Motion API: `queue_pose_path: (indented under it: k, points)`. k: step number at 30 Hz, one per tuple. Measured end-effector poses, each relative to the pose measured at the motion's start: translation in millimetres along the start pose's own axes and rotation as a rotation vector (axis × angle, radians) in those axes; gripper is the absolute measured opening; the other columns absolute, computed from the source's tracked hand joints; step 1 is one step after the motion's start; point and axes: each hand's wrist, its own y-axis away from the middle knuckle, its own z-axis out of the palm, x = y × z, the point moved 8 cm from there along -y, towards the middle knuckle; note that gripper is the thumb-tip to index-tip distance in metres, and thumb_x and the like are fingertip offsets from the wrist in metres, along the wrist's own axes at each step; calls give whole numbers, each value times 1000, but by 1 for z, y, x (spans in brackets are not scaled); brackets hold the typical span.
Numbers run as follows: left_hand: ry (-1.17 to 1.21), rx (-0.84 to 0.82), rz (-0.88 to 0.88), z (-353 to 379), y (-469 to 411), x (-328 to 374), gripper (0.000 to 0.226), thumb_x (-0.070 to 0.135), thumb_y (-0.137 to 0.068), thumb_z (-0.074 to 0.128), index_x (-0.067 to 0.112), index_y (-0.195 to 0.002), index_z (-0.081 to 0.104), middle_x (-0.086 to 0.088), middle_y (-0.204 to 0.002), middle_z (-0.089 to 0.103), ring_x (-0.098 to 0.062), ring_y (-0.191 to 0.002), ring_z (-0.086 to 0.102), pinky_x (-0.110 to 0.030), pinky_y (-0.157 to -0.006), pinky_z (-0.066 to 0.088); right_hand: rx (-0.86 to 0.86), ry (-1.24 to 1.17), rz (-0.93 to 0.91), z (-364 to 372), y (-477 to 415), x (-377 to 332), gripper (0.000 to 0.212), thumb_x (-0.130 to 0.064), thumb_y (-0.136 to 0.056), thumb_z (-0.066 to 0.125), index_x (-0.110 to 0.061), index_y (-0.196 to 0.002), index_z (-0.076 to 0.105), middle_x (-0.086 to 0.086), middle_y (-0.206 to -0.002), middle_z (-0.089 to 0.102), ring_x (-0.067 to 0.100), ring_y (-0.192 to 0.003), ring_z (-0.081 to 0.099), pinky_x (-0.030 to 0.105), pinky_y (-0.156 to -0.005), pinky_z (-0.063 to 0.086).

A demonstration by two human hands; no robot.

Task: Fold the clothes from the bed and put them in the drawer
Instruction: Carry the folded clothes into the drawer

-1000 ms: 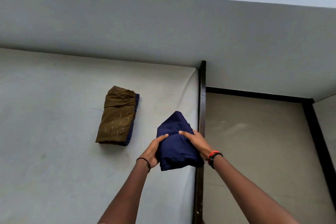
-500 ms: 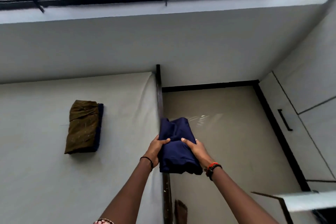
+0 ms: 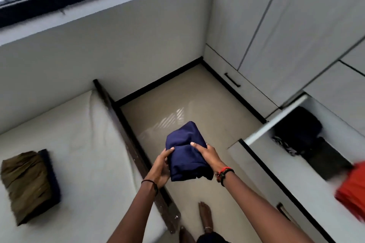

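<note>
Bundle: I see the folded navy-blue cloth bundle (image 3: pixel 185 152) held in the air over the floor, between the white-sheeted bed's (image 3: pixel 79 144) right edge and the open white drawer (image 3: pixel 276 119).
Left hand (image 3: pixel 161 165): clamped on the bundle's left side.
Right hand (image 3: pixel 207 154): clamped on its right side, fingers over the top fold.
Handling: I judge it light, soft and apt to unfold; best gripped at both sides, supported beneath.
Waiting: a folded olive-brown garment (image 3: pixel 25 183) lies on the bed, well apart from that edge.

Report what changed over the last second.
The folded navy cloth bundle, gripped between left hand and right hand, was carried off the white mattress, rightwards over the beige floor toward the open white drawer. Grip unchanged; the folded olive-brown garment stays on the mattress.
</note>
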Motion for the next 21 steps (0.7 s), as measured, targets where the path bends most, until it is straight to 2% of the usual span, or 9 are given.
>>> queue_pose_path:
  k: [2,5,8,11,15,18,21]
  points:
    - [-85,-82,-112,32,4,-16,40,32,-86,63,12,-121,62,-15,-117,66,-35,-105,64,-42,-74,56,60,-80,10,-32,9,11,28,-28,-82,71,-6,-98,66,9,-95,72,22,-87,67,33,-81,52]
    - [-230,-146,-121,71,0,-30,39,27,-84,66,17,-121,59,-11,-116,68,-33,-104,65,-44,-79,56,151,-160,14,-75,21,23,31,-32,-81,72,-11,-102,66,8,-100,72,21,-91,68,37,-85,55]
    - [-344,-196,-103,115,-13,-46,44,13,-83,66,23,-124,55,-8,-117,67,-32,-106,64,-52,-92,51,264,-241,-15,-125,36,28,28,-33,-83,70,-13,-102,65,4,-96,71,16,-88,67,27,-72,53]
    - [-439,-247,-114,165,-27,-65,37,5,-87,59,24,-118,57,-6,-114,68,-29,-105,64,-48,-91,52,344,-341,-29,-176,51,32,23,-32,-84,69,-16,-99,65,1,-91,72,13,-83,68,20,-61,50]
    - [-577,-334,-146,225,-50,-95,39,1,-86,58,20,-121,58,-6,-114,68,-28,-108,63,-44,-91,52,447,-441,-10,-240,59,48,18,-26,-85,68,-11,-94,65,4,-83,72,12,-69,69,18,-52,50]
    - [-664,-401,-225,265,-67,-127,40,0,-84,60,19,-120,59,-9,-117,67,-29,-108,62,-41,-90,53,500,-494,47,-288,61,70,25,-27,-84,69,-6,-96,66,9,-85,72,18,-75,69,22,-58,51]
    - [-782,-465,-265,302,-90,-154,41,3,-83,64,20,-120,59,-8,-118,66,-27,-109,62,-39,-90,53,535,-559,142,-331,55,95,36,-32,-81,72,-2,-100,67,14,-90,73,28,-83,70,33,-68,55]
